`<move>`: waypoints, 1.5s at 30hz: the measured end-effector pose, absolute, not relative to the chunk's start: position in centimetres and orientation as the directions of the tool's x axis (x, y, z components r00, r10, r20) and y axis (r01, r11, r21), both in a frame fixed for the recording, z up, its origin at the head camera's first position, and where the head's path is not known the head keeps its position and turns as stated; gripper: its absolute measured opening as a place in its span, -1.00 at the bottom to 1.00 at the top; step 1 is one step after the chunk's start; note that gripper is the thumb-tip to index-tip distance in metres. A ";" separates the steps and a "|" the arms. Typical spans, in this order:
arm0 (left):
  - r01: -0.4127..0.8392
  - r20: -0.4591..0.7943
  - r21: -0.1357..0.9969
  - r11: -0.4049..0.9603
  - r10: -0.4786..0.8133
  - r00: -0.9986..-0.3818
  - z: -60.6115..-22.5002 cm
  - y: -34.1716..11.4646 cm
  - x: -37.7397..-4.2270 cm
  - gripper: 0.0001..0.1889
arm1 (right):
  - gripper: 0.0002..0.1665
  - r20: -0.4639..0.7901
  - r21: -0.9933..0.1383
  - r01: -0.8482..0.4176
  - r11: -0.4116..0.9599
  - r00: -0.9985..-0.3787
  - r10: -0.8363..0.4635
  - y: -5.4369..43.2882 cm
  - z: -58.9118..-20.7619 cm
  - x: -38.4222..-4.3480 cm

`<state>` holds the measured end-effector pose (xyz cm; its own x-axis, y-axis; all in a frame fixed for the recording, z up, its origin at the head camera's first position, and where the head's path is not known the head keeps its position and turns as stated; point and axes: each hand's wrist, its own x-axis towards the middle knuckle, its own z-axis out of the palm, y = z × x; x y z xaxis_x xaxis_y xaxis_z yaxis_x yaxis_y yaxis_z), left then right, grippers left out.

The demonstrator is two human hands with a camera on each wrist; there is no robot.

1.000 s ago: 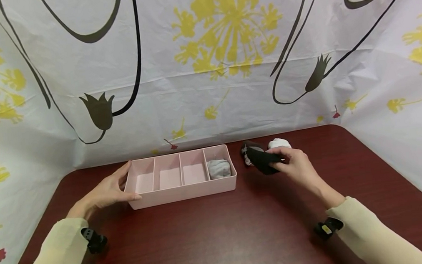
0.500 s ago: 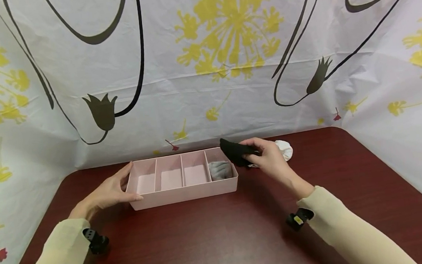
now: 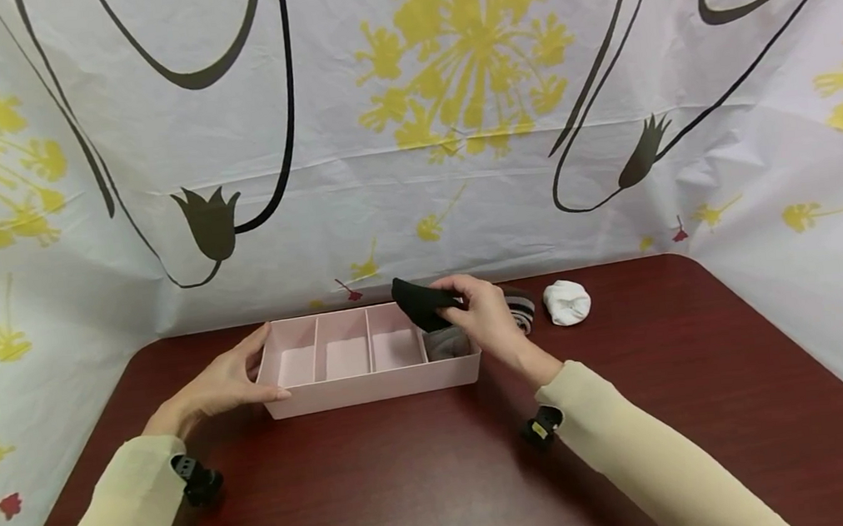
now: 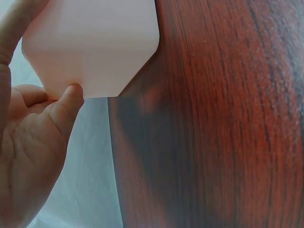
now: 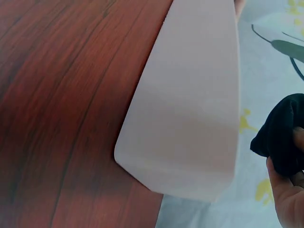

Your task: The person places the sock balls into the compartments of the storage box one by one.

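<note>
A pink box point(image 3: 372, 391) with several compartments in a row lies near the back of the table. My left hand point(image 3: 224, 380) grips its left end, fingers at the back corner and thumb at the front; the left wrist view shows the thumb against the end wall point(image 4: 95, 47). Pinched in my right hand point(image 3: 485, 316) is a folded black sock point(image 3: 419, 303), held above the box's right part; the right wrist view shows this black sock point(image 5: 280, 135) above rim level. A grey sock point(image 3: 447, 344) sits in the rightmost compartment, partly hidden by the right hand.
Right of the box, a rolled striped sock point(image 3: 522, 308) is partly covered by the right hand. Beside it lies a balled white sock point(image 3: 567, 302). A patterned white cloth point(image 3: 354, 177) hangs behind the dark red table point(image 3: 380, 475).
My right hand has carried the black sock leftward from beside the striped and white socks to above the box. The left hand keeps its hold on the box's left end.
</note>
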<state>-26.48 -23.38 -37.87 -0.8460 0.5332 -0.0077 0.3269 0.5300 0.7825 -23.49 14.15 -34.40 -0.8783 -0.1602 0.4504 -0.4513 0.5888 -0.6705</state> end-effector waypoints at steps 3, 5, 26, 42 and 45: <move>0.321 -0.012 0.783 0.533 0.529 -0.848 -38.1 -23.4 -26.6 0.22 | -0.68 0.446 -0.609 -0.463 0.644 -0.872 -0.205 13.3 -34.6 -23.8; 0.319 -0.014 0.783 0.533 0.528 -0.849 -38.2 -23.3 -26.7 0.22 | -0.66 0.437 -0.561 -0.472 0.680 -0.867 -0.241 12.8 -34.6 -24.0; 0.310 -0.025 0.779 0.544 0.522 -0.852 -37.9 -23.4 -26.6 0.21 | -0.75 0.257 0.095 -0.566 0.819 -0.781 -0.569 7.6 -34.9 -25.1; 0.306 -0.041 0.764 0.567 0.517 -0.855 -37.7 -23.2 -26.4 0.20 | -0.82 0.196 0.109 -0.566 0.817 -0.794 -0.576 6.8 -36.3 -25.7; 0.303 -0.048 0.757 0.579 0.512 -0.858 -37.8 -23.3 -26.4 0.21 | -0.79 0.172 0.085 -0.578 0.811 -0.794 -0.584 6.9 -36.3 -25.9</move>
